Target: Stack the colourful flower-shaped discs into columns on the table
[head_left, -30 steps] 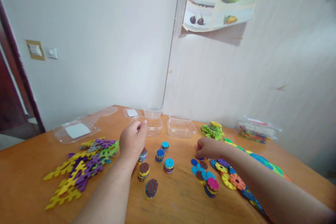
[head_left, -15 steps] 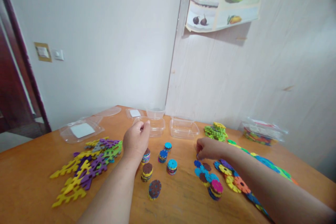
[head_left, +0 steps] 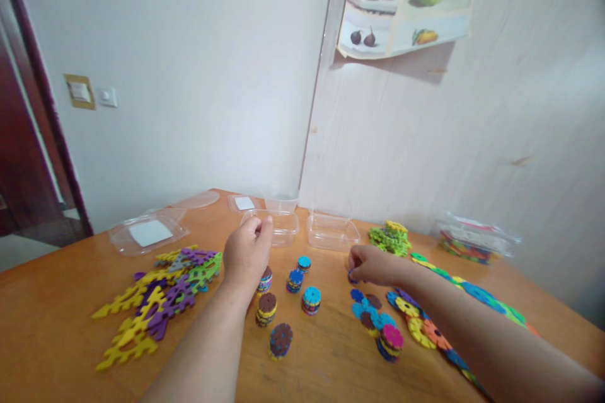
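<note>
My left hand (head_left: 249, 253) is closed in a fist, thumb on top, over the front of a clear plastic container (head_left: 283, 234). What lies inside the fist, if anything, is hidden. Just below it is a stack of notched plastic discs (head_left: 265, 282). My right hand (head_left: 363, 264) is closed, its fingertips pinching a dark blue notched disc (head_left: 352, 277). Loose blue and brown discs (head_left: 367, 310) lie just under that hand. A stack topped with a pink disc (head_left: 391, 341) stands nearer me. Between the hands are several more stacks, one with a light blue top (head_left: 311, 300).
Yellow and purple toothed pieces (head_left: 172, 293) lie heaped at left. A second clear container (head_left: 333, 233) and flat lids (head_left: 150, 233) are at the back. On the right are green pieces (head_left: 390, 239), larger overlapping discs (head_left: 420, 330) and a filled plastic bag (head_left: 475, 239).
My right hand has moved slightly left, and the dark blue disc at its fingertips shows more clearly. My left hand keeps its closed pose. The whole view has shifted a little.
</note>
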`<state>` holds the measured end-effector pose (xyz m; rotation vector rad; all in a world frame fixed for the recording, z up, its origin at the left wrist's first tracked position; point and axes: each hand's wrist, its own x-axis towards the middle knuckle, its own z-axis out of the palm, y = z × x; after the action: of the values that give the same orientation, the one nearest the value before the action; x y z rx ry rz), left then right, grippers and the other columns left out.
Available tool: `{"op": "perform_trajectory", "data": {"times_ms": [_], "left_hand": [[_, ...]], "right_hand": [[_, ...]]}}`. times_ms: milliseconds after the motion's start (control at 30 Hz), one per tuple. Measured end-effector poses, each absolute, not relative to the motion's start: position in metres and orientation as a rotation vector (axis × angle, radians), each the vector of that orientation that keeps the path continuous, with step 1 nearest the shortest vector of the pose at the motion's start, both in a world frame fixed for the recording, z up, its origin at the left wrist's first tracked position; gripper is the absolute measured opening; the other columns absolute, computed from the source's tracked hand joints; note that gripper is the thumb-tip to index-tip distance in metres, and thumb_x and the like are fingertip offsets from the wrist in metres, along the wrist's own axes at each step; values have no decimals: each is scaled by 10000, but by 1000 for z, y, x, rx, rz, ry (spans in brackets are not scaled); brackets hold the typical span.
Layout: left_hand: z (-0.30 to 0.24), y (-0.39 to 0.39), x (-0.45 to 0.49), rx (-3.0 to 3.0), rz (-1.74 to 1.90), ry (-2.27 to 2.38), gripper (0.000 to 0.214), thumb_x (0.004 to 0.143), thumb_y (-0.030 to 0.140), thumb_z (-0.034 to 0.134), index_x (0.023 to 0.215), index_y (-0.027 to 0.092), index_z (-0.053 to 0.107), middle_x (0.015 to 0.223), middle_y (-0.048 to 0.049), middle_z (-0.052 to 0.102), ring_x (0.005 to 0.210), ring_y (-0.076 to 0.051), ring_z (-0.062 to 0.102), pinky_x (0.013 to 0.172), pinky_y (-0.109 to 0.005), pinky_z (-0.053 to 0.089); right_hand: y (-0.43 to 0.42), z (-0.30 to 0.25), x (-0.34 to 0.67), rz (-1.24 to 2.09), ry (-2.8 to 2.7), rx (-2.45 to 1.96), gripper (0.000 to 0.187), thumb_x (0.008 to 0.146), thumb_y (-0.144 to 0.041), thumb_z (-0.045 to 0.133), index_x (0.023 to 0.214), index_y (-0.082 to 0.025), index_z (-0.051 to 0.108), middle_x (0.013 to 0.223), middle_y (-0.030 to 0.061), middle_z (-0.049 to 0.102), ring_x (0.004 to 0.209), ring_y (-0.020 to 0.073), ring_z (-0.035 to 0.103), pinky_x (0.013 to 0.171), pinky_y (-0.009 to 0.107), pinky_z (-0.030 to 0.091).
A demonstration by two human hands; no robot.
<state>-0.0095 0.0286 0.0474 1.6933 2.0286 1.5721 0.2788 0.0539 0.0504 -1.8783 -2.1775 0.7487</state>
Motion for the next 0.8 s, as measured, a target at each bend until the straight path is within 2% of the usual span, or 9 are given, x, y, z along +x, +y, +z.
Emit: {"op": "perform_trajectory", "data": {"times_ms": [100,200,333,600,800], "left_hand": [[48,28,-9,1695,1564,2033,420,921,495,463,621,204,495,577,26,455,577,-128,392,573,-269,206],[46,29,-10,1705,1575,2034,422,919,500,469,619,204,489,574,28,452,578,-127,391,577,-268,207],[43,30,-12,1715,1588,2020,427,920,502,464,616,202,475,562,30,449,577,-125,392,577,-268,204],[46,28,-10,1700,1577,2022,425,925,499,456,625,199,474,583,27,461,583,-121,392,577,-270,203],[45,29,-10,1705,1570,2028,425,926,506,457,633,198,478,583,31,454,585,-119,389,576,-268,198]], "right_hand": [[57,50,259,799,-2093,-1757,66,740,-131,644,762,-173,599,646,-37,620,573,91,561,510,179,371],[61,51,236,827,-2032,-1649,22,789,-161,616,804,-174,624,645,-28,639,576,91,566,509,174,377],[67,51,206,843,-1998,-1550,26,788,-172,634,809,-173,648,657,-19,657,605,95,580,557,181,417],[72,46,185,814,-2039,-1551,51,732,-170,690,776,-166,666,655,-15,645,594,101,553,506,180,372],[74,44,190,728,-2066,-1591,58,777,-215,680,821,-180,696,735,-8,683,654,110,581,545,190,388]]}}
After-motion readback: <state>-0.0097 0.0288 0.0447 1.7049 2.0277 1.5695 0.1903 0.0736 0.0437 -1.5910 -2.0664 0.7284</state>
